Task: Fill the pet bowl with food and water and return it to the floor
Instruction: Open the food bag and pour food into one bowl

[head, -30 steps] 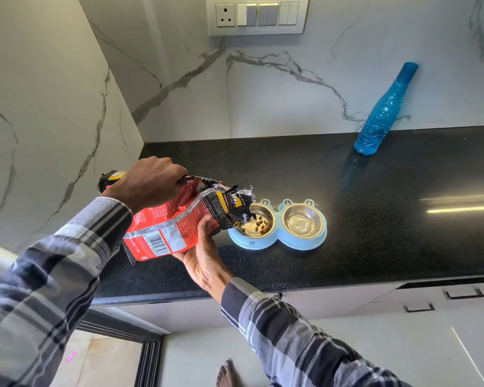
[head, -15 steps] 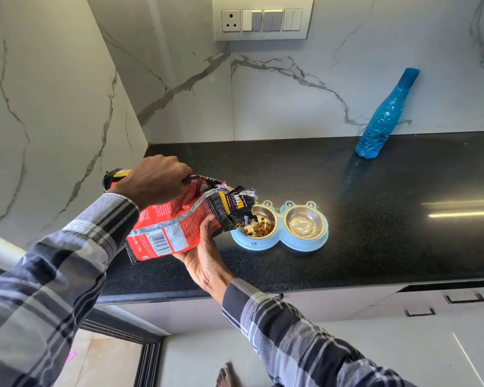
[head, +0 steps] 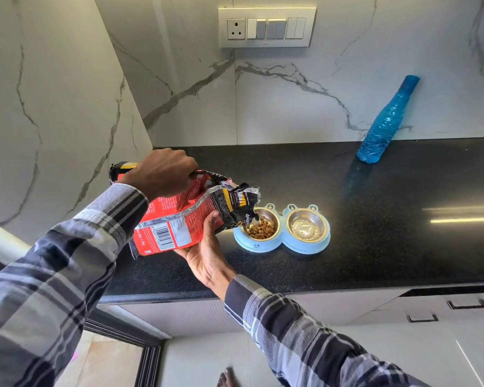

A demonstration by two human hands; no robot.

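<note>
A light blue double pet bowl (head: pixel 263 245) with two steel cups sits on the black counter (head: pixel 403 233). Its left cup holds brown kibble (head: pixel 261 228); its right cup (head: pixel 306 226) looks empty of kibble. A red and black food bag (head: pixel 179 222) is tipped on its side, its torn mouth just over the left cup. My left hand (head: pixel 162 174) grips the bag from above. My right hand (head: pixel 207 255) supports it from below near the mouth.
A blue plastic water bottle (head: pixel 386 121) stands at the back right against the marble wall. A socket and switch panel (head: pixel 266 26) is on the wall above. Drawer fronts (head: pixel 444 308) lie below the counter edge. A bare foot (head: pixel 227 378) shows on the floor.
More kibble has gathered in the left cup. The bag and both hands keep the same pose; the view has shifted slightly.
</note>
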